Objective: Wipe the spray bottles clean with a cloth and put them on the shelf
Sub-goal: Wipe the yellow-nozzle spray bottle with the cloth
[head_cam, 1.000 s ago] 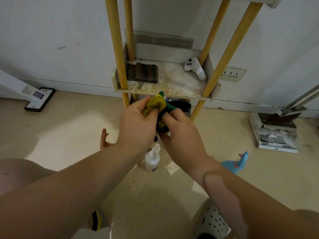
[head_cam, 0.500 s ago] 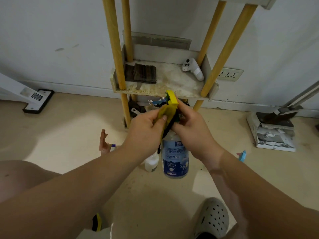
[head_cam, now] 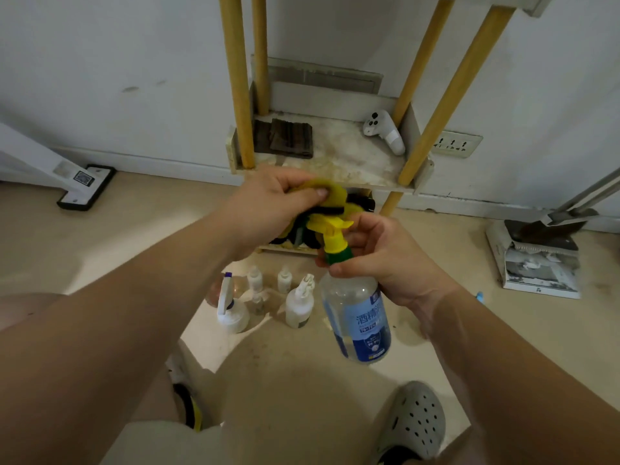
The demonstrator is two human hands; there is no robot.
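My right hand [head_cam: 385,260] grips a clear spray bottle [head_cam: 357,317] with a blue label by its green neck, held in the air and hanging tilted. Its yellow spray head [head_cam: 327,226] points right. My left hand [head_cam: 268,203] clutches a yellow and black cloth [head_cam: 332,199] pressed against the top of the spray head. On the floor below stand several small spray bottles: a white one with a purple tip [head_cam: 229,310], a pale one [head_cam: 299,305], and two little ones [head_cam: 270,280] behind. The shelf [head_cam: 352,162] with wooden posts stands just beyond my hands.
On the shelf lie a dark folded cloth [head_cam: 285,139] and a white controller [head_cam: 385,132]. A dustpan on papers [head_cam: 536,250] sits at the right, a mop head [head_cam: 85,186] at the left. My grey clog [head_cam: 412,421] is at the bottom.
My hands lifted and spread, with the bottle swinging right and tilting. The cloth moved up onto the spray head. The view shifted, so several small floor bottles now show.
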